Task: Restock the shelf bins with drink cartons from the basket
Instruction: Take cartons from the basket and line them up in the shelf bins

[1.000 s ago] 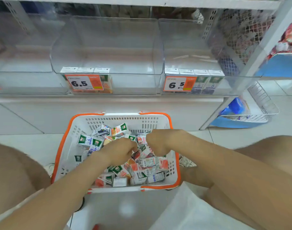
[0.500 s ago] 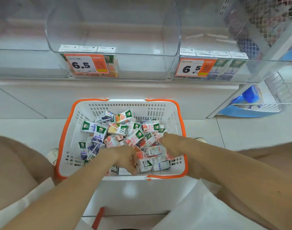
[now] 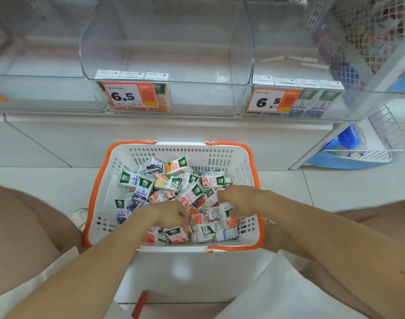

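A white basket with an orange rim (image 3: pixel 99 194) sits on the floor below the shelf, full of several small drink cartons (image 3: pixel 171 183) in peach, orange and blueberry prints. My left hand (image 3: pixel 164 212) is down in the near part of the pile, fingers curled round a peach carton. My right hand (image 3: pixel 239 199) digs into the pile at the right, its fingertips hidden among cartons. Above, the middle clear bin (image 3: pixel 167 54) holds three orange cartons (image 3: pixel 161 97) at its front left. The right clear bin (image 3: pixel 289 54) holds several blueberry cartons (image 3: pixel 312 104).
A further clear bin (image 3: pixel 35 88) stands at the left. Orange 6.5 price tags (image 3: pixel 127 95) hang on the bin fronts. A white wire rack (image 3: pixel 390 139) with blue packs (image 3: pixel 348 139) is low at the right. My knees flank the basket; a red object (image 3: pixel 139 305) lies on the floor.
Both hands have moved from the middle of the pile toward its near side and sunk deeper among the cartons. The view has tilted down and closer to the basket.
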A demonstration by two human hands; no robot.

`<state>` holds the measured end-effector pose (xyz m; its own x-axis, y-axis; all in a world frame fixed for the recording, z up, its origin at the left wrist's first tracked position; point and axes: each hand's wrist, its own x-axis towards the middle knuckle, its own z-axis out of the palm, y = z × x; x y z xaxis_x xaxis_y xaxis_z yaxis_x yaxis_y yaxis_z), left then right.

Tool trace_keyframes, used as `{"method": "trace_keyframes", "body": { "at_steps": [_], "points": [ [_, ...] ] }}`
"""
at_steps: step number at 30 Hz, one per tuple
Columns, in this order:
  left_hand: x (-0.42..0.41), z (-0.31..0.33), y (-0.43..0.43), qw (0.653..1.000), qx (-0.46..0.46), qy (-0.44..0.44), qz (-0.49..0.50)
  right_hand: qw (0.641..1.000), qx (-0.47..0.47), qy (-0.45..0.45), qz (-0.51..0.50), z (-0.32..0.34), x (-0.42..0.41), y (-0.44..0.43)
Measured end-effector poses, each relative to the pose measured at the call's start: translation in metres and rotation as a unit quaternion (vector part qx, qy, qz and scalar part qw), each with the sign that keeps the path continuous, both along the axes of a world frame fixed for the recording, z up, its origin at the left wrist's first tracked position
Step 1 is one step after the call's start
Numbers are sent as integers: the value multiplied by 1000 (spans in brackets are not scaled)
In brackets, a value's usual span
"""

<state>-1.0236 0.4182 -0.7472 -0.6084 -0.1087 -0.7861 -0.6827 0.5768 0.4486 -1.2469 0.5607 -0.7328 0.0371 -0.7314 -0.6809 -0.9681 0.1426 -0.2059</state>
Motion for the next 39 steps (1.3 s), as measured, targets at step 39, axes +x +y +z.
{"method": "trace_keyframes", "body": {
  "at_steps": [39],
  "points": [
    [59, 257, -133, 775, -161, 437, 426, 698, -312, -529, -368, 266, 73, -142]
  ]
}}
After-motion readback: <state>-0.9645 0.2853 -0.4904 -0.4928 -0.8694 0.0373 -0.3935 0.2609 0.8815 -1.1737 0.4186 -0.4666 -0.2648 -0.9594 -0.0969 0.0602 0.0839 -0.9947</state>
